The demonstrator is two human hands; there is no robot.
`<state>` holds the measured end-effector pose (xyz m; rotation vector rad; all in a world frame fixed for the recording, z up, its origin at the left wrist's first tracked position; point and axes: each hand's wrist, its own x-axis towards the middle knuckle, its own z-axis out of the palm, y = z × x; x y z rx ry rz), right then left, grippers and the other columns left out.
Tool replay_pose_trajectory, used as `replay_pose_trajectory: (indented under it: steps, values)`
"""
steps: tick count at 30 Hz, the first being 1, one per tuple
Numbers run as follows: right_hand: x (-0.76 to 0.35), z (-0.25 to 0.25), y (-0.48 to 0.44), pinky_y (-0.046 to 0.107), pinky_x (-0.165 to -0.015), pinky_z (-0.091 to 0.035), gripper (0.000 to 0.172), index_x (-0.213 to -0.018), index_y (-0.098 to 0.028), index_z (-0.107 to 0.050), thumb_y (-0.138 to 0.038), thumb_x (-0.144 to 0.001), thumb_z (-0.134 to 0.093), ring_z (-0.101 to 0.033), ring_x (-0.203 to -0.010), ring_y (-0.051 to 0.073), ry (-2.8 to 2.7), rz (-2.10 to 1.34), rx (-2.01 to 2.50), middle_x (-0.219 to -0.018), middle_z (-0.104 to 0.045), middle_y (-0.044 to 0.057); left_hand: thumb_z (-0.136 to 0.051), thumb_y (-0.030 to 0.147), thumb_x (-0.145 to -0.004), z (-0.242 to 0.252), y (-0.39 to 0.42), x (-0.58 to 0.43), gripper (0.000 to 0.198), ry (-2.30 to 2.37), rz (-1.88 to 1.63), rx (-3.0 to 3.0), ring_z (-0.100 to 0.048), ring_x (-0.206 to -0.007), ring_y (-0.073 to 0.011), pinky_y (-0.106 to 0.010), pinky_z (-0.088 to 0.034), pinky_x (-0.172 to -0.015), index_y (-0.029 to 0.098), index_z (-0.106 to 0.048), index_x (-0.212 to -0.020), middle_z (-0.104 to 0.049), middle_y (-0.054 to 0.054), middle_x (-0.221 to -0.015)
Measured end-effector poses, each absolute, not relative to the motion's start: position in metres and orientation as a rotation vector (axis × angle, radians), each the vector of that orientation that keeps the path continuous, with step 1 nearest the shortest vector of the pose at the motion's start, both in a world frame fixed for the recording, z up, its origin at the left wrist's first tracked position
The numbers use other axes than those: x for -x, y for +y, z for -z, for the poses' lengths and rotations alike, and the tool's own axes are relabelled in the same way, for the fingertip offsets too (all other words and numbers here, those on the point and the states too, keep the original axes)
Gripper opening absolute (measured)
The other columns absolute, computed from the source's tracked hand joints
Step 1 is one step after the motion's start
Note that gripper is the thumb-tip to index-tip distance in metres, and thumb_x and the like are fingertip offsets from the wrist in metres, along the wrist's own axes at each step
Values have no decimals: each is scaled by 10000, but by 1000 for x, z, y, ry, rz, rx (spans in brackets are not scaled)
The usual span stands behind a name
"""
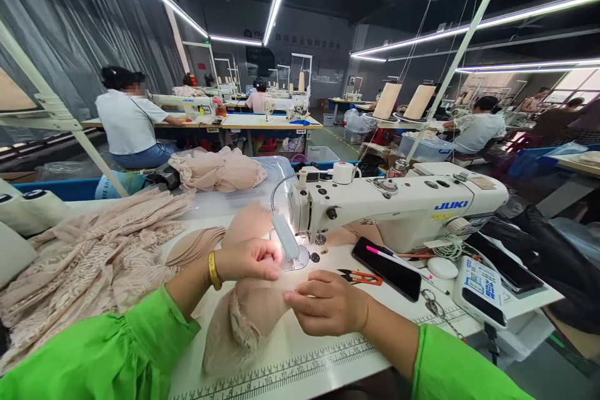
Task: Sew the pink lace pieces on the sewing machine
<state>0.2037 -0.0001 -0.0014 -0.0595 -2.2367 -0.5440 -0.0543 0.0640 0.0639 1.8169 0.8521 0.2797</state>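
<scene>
My left hand (248, 260), a yellow bangle at its wrist, is closed in a pinch just in front of the sewing machine (375, 200). Between my hands a beige bra cup piece (253, 319) with sheer fabric and a frilled edge lies over the white table. My right hand (328, 303) pinches this piece's right edge with thumb and fingers. The sheer edge runs up to my left fingertips, which appear to grip it. Behind my left hand rest another beige cup (248, 225) and a fanned stack of cup pieces (197, 247). The lamp (285, 234) lights the needle area.
Orange-handled thread snips (363, 277), a black phone (387, 269) and a pink pen (384, 253) lie to the right. Beige lace fabric (94, 250) is heaped at left. A printed ruler (290, 365) follows the table's front edge. Other people sit at machines beyond.
</scene>
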Motion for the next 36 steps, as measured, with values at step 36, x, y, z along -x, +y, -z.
replay_pose_trajectory:
  steps: [36]
  values:
    - [-219,13,16,297,-786,-458,235,-1099,-262,-717,-84,-970,-636,-599,-962,193,-2572,69,758,-1089,-733,13,-442,109,-1052,-2,-2,39,238,885,-693,-3084,-613,-868,-228,-356,-523,-771,180,-628,-922,-680,-75,-948]
